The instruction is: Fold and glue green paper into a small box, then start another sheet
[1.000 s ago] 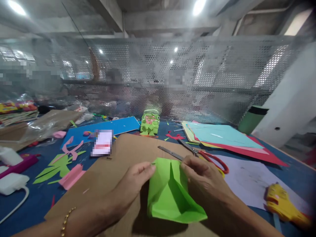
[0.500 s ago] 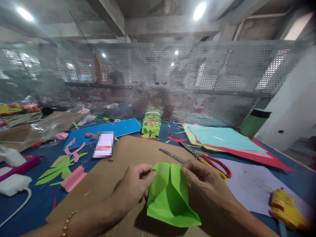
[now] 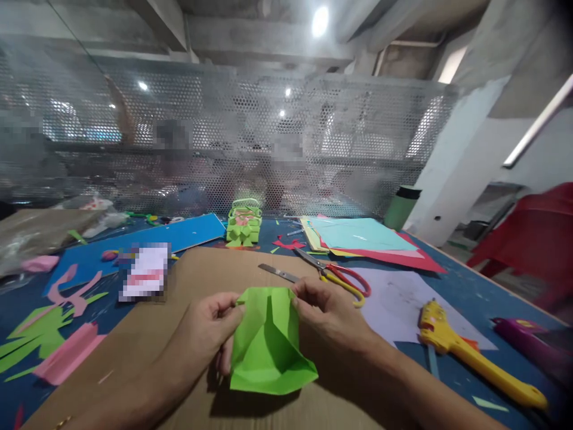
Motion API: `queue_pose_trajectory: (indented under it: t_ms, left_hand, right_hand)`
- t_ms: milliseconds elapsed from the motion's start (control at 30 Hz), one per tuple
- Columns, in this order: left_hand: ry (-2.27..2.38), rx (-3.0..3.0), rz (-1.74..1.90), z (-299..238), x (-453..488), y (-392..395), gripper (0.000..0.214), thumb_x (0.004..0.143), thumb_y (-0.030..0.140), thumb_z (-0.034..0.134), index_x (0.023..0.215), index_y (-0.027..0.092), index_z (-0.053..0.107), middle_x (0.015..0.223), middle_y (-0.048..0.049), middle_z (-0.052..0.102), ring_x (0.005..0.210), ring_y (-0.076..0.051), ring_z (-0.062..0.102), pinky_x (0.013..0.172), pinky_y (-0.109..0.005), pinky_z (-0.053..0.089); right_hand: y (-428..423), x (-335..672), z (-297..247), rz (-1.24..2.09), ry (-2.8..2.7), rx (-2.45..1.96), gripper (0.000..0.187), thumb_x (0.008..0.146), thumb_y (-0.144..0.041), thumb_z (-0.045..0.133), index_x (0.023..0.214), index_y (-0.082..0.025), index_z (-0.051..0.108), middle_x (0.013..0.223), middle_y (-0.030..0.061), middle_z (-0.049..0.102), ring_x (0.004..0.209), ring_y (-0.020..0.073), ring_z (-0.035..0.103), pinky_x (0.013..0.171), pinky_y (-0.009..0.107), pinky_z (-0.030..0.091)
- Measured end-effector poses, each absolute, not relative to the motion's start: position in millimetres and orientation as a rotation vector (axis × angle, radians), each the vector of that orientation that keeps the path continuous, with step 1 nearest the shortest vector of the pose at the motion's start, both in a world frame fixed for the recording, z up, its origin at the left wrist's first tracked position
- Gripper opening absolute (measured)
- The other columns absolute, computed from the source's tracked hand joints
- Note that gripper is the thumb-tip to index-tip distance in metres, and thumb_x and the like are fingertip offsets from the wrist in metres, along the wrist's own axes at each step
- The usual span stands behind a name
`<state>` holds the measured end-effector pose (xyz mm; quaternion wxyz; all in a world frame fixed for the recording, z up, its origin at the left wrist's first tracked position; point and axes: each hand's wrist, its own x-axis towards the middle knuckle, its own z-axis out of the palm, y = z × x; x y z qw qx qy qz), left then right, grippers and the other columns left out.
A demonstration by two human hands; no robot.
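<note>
A folded green paper bag point(image 3: 271, 352) is held above a sheet of brown cardboard point(image 3: 215, 269), its wider end tilted toward me. My left hand point(image 3: 210, 334) pinches its upper left corner between thumb and fingers. At the upper right corner, my right hand point(image 3: 329, 310) grips the paper the same way. Just beyond my right hand lie open scissors point(image 3: 340, 279) with red and yellow handles, one blade over the cardboard.
A finished-looking green paper basket point(image 3: 244, 224) stands at the back. Coloured paper sheets point(image 3: 362, 236) are stacked behind the scissors. A yellow glue gun point(image 3: 465, 352) lies at right. Pink and green scraps point(image 3: 71, 352) are at left, near a blue board point(image 3: 192, 233).
My view has turned to the right, so the table's things sit farther left and more of the glue gun shows. Both hands keep their hold on the green paper bag.
</note>
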<state>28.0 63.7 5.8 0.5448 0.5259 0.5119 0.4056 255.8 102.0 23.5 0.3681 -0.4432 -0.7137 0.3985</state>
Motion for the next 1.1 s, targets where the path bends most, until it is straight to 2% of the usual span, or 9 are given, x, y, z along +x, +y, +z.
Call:
queue_pose_trajectory:
  t_ms: [200,333,467,567,700,800,933,1000,1100]
  left_hand:
    - [1.161,1.210,0.965,9.0,29.8,63.6,0.061,0.084,0.059,0.062,0.117,0.008,0.062,0.035,0.0003,0.059,0.025,-0.012,0.045,0.031,-0.018,0.037]
    - [1.166,1.192,0.952,14.6,31.5,63.1,0.066,0.078,0.056,0.065,0.120,0.006,0.061,0.039,-0.0019,0.062,0.029,-0.013,0.050,0.034,-0.018,0.041]
    - [1.171,1.199,0.949,20.9,33.2,61.5,0.055,0.083,0.046,0.059,0.120,0.006,0.063,0.043,-0.0025,0.065,0.031,-0.012,0.052,0.035,-0.018,0.040]
    - [1.176,1.197,0.967,25.5,33.5,61.3,0.046,0.082,0.037,0.059,0.117,0.007,0.065,0.058,-0.0071,0.073,0.041,-0.014,0.060,0.040,-0.019,0.045]
    - [1.161,1.197,1.006,26.7,32.2,61.4,0.042,0.087,0.042,0.059,0.111,0.008,0.067,0.073,-0.0124,0.077,0.051,-0.015,0.066,0.047,-0.022,0.049]
    - [1.168,1.189,1.003,21.7,30.6,62.6,0.045,0.089,0.049,0.058,0.108,0.009,0.065,0.061,-0.0084,0.073,0.042,-0.014,0.061,0.039,-0.020,0.044]
    - [1.225,1.202,0.937,17.4,29.1,64.1,0.042,0.091,0.043,0.056,0.110,0.007,0.066,0.041,-0.0001,0.061,0.028,-0.011,0.048,0.029,-0.016,0.032]
    - [1.230,1.224,0.941,18.7,28.8,63.8,0.042,0.091,0.040,0.055,0.116,0.006,0.065,0.039,0.0021,0.058,0.027,-0.010,0.047,0.029,-0.015,0.032]
    - [1.207,1.258,0.989,21.7,28.6,62.8,0.050,0.092,0.035,0.055,0.132,0.005,0.054,0.041,0.0048,0.058,0.028,-0.010,0.048,0.030,-0.015,0.034]
  right_hand:
    - [106.0,257.2,25.2,1.028,-1.841,-1.122,0.014,0.083,-0.031,0.063,0.075,-0.019,0.063,0.066,-0.0016,0.056,0.058,0.0114,0.048,0.052,0.023,0.037]
    - [107.7,257.9,23.4,1.047,-1.850,-1.125,0.014,0.085,-0.031,0.062,0.078,-0.019,0.064,0.064,-0.0017,0.057,0.057,0.0117,0.049,0.051,0.023,0.038]
    - [109.4,259.8,20.3,1.058,-1.872,-1.118,0.016,0.089,-0.030,0.060,0.078,-0.020,0.064,0.061,-0.0015,0.058,0.055,0.0121,0.051,0.050,0.023,0.038]
    - [110.2,261.0,17.4,1.063,-1.866,-1.152,0.020,0.092,-0.034,0.059,0.080,-0.019,0.065,0.061,-0.0017,0.059,0.053,0.0112,0.051,0.049,0.022,0.038]
    - [110.7,261.7,16.7,1.056,-1.846,-1.155,0.022,0.093,-0.037,0.059,0.083,-0.018,0.067,0.064,-0.0010,0.060,0.055,0.0109,0.051,0.047,0.022,0.038]
    - [111.5,262.4,19.2,1.065,-1.896,-1.140,0.021,0.093,-0.035,0.059,0.082,-0.019,0.066,0.064,-0.0004,0.061,0.054,0.0116,0.053,0.048,0.023,0.039]
    - [111.4,263.0,21.6,1.086,-1.880,-1.163,0.022,0.092,-0.037,0.060,0.081,-0.019,0.067,0.063,0.0001,0.061,0.053,0.0118,0.054,0.047,0.023,0.039]
    - [110.7,262.7,21.9,1.094,-1.884,-1.167,0.022,0.092,-0.037,0.061,0.081,-0.019,0.066,0.062,-0.0004,0.061,0.052,0.0114,0.053,0.046,0.022,0.039]
    - [109.9,261.7,22.0,1.080,-1.873,-1.190,0.022,0.092,-0.037,0.061,0.080,-0.019,0.066,0.060,-0.0013,0.060,0.050,0.0115,0.053,0.045,0.023,0.038]
